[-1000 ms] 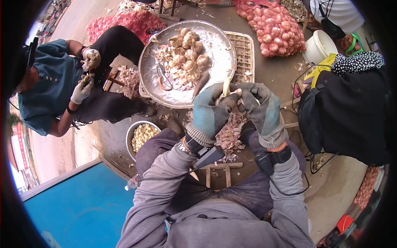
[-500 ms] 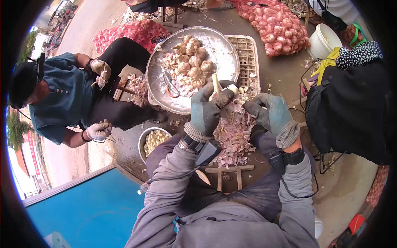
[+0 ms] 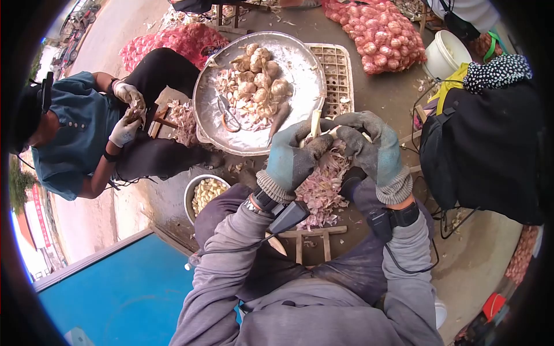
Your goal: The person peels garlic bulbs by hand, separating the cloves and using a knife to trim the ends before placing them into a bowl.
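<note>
My left hand (image 3: 295,154), in a grey and teal work glove, is closed around a garlic bulb whose pale stem (image 3: 315,122) sticks up between the fingers. My right hand (image 3: 372,144), gloved alike, meets it with curled fingers pressed on the bulb's other side. Most of the bulb is hidden by the gloves. Just beyond stands a round metal tray (image 3: 306,75) holding several whole garlic bulbs (image 3: 262,81), loose cloves and a pair of scissors (image 3: 229,120). Under my hands lies a heap of pinkish garlic skins (image 3: 320,193).
A bowl of peeled cloves (image 3: 209,195) sits left of my knee. On the left a co-worker (image 3: 86,127) handles garlic in white gloves. Red net sacks of garlic (image 3: 384,37), a plastic crate (image 3: 340,75), a white bucket (image 3: 449,55) and a black-draped thing (image 3: 479,150) stand around.
My right hand has moved left and up, from apart to gripping the garlic beside my left hand. The co-worker's two hands have come together. The view has shifted slightly.
</note>
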The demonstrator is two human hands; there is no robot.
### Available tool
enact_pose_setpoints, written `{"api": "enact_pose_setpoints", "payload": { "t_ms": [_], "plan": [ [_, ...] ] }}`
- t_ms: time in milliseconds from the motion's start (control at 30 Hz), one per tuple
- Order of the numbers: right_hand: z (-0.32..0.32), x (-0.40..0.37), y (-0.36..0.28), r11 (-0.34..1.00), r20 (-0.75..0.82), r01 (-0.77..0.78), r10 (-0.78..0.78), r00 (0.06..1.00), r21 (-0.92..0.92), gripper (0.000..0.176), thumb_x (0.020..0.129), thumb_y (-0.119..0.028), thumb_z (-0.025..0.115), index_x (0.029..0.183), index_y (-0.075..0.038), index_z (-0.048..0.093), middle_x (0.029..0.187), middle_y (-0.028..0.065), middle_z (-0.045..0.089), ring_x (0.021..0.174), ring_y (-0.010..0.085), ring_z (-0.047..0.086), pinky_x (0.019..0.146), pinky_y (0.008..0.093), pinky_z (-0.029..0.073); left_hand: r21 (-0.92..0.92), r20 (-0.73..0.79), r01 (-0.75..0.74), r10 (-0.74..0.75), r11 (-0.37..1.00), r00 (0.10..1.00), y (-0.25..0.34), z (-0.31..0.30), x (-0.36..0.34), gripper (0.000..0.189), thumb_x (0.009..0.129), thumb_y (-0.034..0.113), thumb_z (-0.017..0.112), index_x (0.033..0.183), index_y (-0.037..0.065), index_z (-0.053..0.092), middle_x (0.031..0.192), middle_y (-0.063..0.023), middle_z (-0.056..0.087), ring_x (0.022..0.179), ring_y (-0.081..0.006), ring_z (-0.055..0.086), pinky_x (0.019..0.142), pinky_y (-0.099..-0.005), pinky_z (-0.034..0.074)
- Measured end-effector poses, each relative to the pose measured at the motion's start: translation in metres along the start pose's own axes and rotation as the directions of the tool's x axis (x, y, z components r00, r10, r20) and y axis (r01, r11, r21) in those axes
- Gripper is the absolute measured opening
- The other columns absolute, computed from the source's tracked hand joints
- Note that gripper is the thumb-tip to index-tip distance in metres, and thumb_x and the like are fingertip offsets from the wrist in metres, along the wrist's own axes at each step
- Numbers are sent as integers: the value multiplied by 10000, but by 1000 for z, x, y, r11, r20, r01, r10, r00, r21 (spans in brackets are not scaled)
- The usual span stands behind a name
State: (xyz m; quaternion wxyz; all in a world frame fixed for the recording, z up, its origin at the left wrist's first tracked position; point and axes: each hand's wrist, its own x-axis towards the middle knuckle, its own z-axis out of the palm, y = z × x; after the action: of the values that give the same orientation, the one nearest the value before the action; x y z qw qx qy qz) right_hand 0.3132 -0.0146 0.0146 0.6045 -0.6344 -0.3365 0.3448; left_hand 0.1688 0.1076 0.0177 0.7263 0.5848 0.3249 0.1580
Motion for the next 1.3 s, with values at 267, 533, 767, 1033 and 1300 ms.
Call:
{"api": "enact_pose_setpoints", "payload": {
  "t_ms": [267, 533, 767, 1033, 1300],
  "plan": [
    [-4, 0, 0, 784, 126, -326, 307, 943, 529, 228, 1012, -153, 654, 1167, 14, 658, 969, 18, 672, 767, 48, 599, 645, 194, 491, 349, -64, -269, 309, 898, 949, -11, -2, 2, 180, 873, 67, 774, 1026, -23, 745, 864, -58, 716, 779, -85, 624, 706, -265, 528],
    [-10, 5, -19, 920, 173, -318, 282, 944, 229, 278, 1012, -232, 667, 1167, -1, 676, 893, 3, 694, 667, 33, 606, 550, 168, 457, -49, 94, 54, -49, 997, 994, 19, -10, -8, 211, 908, 136, 745, 1047, -21, 719, 842, -61, 716, 719, -104, 660, 639, -246, 525],
    [4, 3, 0, 894, 218, -270, 202, 955, 357, 323, 1007, -251, 676, 1231, -19, 682, 936, -3, 711, 708, 30, 619, 557, 162, 447, 52, 94, -85, 80, 995, 992, 2, -15, 0, 215, 902, 142, 739, 1047, -14, 715, 876, -92, 737, 738, -121, 685, 664, -272, 549],
    [9, 5, -11, 951, 173, -253, 223, 959, 180, 421, 1011, -364, 644, 1280, -42, 675, 964, 18, 715, 692, 40, 608, 544, 180, 438, 151, 20, -104, 102, 983, 995, 11, -23, 1, 207, 896, 156, 744, 1018, -9, 719, 848, -73, 711, 719, -118, 666, 637, -282, 547],
    [7, 10, 9, 848, 171, -283, 230, 958, 447, 520, 1031, -417, 534, 1302, 19, 619, 995, 100, 703, 672, 105, 663, 522, 216, 517, -346, -111, -352, 334, 870, 936, -7, -30, 5, 199, 945, 119, 665, 1065, -37, 696, 893, -81, 703, 779, -159, 686, 684, -304, 563]
  ]
}}
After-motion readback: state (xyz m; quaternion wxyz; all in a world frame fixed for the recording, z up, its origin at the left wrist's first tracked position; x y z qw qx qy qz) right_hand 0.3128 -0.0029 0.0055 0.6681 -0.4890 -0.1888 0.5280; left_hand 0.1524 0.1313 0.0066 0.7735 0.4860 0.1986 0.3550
